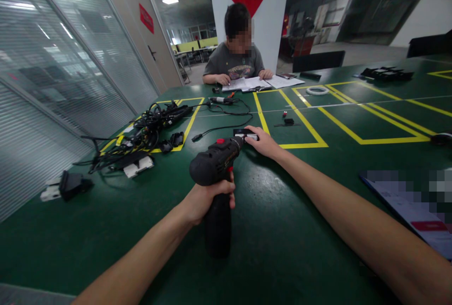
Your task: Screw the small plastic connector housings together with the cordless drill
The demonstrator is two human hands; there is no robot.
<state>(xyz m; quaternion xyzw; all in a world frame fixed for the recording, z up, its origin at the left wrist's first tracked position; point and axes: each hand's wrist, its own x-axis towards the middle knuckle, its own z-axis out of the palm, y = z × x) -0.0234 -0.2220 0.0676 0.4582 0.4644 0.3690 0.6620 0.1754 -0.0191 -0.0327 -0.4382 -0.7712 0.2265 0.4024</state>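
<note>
My left hand [208, 199] is wrapped round the grip of a black cordless drill [216, 161] with red details, its chuck pointing away from me. Just past the chuck, my right hand [259, 141] grips a small black and silver part [243, 132] at its right end. The drill's tip reaches the near side of this part; I cannot tell whether the bit touches it. A thin black cable with a plug [197, 138] at its end lies to the left of the part.
Tangled black cables [151, 126] and a white-and-black device [67, 186] lie at left. Yellow tape marks boxes on the green table [282, 239]. A tape roll [317, 90] and small black piece [288, 121] lie beyond. A person [235, 60] sits opposite with papers; a clipboard [406, 206] is at right.
</note>
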